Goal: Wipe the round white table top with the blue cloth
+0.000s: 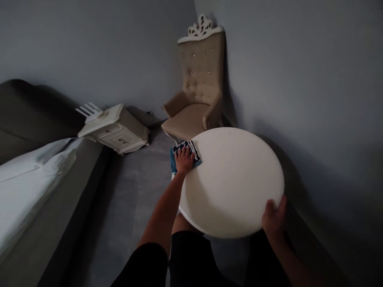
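Observation:
A round white table (236, 175) stands in front of my legs. On its far left edge lies a folded cloth (196, 150), dark with a light pattern and teal along one side, part of it overhanging the rim. My left hand (184, 160) rests flat on top of this cloth, fingers spread and pressing down. At the near right rim, my right hand (273, 219) grips the table edge; its thumb is on the upper side, and the fingers under the rim are partly hidden.
A tan buttoned armchair (194, 113) with a white carved crest stands behind the table in the corner. A white nightstand (125, 135) is further left, beside a bed (38, 171). Grey walls (314, 79) enclose the back and right. Grey floor (134, 191) lies between bed and table.

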Action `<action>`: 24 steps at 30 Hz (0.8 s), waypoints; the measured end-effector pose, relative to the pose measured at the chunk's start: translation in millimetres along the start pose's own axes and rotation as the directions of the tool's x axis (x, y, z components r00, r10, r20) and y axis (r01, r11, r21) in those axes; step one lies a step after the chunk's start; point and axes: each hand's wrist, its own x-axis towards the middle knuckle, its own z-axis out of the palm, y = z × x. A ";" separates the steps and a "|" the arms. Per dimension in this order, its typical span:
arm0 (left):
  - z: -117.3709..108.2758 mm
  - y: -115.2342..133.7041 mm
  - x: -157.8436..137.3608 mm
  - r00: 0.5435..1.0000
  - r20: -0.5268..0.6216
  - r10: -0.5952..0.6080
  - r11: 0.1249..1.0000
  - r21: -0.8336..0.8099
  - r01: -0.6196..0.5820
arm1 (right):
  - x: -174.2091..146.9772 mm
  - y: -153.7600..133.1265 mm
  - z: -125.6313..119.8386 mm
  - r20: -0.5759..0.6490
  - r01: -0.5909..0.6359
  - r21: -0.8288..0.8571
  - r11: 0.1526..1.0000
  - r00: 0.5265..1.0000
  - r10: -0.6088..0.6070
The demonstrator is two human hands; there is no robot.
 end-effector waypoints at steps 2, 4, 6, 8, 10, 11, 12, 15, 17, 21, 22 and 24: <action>5.2 24.4 33.1 1.000 -0.001 0.023 1.000 -0.004 -0.023 | -1.4 0.9 0.5 -0.012 -0.015 0.011 1.000 1.000 0.015; 10.4 52.6 62.0 0.998 -0.002 0.055 0.998 -0.012 -0.055 | -2.2 0.5 1.0 -0.016 -0.036 0.013 0.999 0.999 0.037; 15.0 84.0 85.3 0.996 -0.002 0.093 0.995 -0.024 -0.093 | -2.3 0.1 1.3 -0.005 -0.066 0.008 0.998 0.998 0.067; 19.0 117.8 101.3 0.990 -0.002 0.139 0.989 -0.040 -0.139 | -2.1 0.7 1.2 0.004 -0.080 -0.004 0.997 0.997 0.080; 22.3 153.1 108.9 0.981 0.001 0.193 0.979 -0.060 -0.193 | -1.9 2.3 1.2 0.011 -0.065 -0.015 0.998 0.998 0.066; 23.6 171.0 109.2 0.975 0.004 0.224 0.972 -0.072 -0.223 | -1.8 3.1 1.2 0.013 -0.060 -0.019 0.998 0.998 0.060; 24.6 188.9 106.9 0.966 0.006 0.257 0.963 -0.085 -0.255 | -1.6 3.5 1.2 0.015 -0.061 -0.022 0.998 0.998 0.062; 25.4 240.7 84.8 0.928 -0.002 0.373 0.920 -0.128 -0.370 | -1.1 2.5 1.6 0.008 -0.108 -0.042 0.993 0.994 0.108; 23.9 271.2 58.0 0.887 -0.016 0.461 0.876 -0.155 -0.458 | -1.2 0.4 1.9 -0.003 -0.132 -0.041 0.990 0.991 0.132; 17.2 313.1 -14.7 0.786 -0.049 0.616 0.766 -0.195 -0.613 | -1.8 0.1 3.8 0.003 -0.153 0.039 0.987 0.988 0.153; 15.1 318.2 -34.6 0.757 -0.058 0.651 0.735 -0.203 -0.647 | -1.1 1.6 4.9 -0.001 -0.151 0.056 0.987 0.988 0.152; 10.6 321.0 -73.6 0.697 -0.082 0.712 0.669 -0.219 -0.710 | 1.9 6.3 7.3 -0.023 -0.129 0.090 0.988 0.991 0.132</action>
